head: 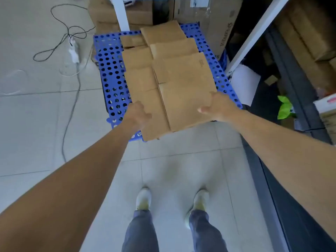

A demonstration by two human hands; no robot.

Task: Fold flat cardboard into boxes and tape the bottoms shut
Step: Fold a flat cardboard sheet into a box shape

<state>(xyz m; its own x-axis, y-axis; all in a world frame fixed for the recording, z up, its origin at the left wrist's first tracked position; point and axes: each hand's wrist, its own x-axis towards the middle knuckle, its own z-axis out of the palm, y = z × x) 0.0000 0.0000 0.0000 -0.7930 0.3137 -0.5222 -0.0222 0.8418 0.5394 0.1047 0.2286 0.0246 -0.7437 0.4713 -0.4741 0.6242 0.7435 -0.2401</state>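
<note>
Several flat brown cardboard sheets lie in overlapping piles on a blue perforated pallet (pixel 111 70) on the floor. The nearest, topmost flat cardboard (pixel 183 99) hangs over the pallet's near edge. My right hand (pixel 219 107) grips its right near corner, thumb on top. My left hand (pixel 138 113) holds the left edge of the cardboard pile (pixel 145 91) beside it, fingers curled under. Both arms reach forward and down.
A black cable (pixel 72 73) and a white power strip (pixel 73 51) lie on the tiled floor at left. Stacked cardboard boxes (pixel 221 28) and white shelf posts (pixel 121 13) stand behind the pallet. Dark shelving and a green bag (pixel 285 108) are at right. My feet stand below.
</note>
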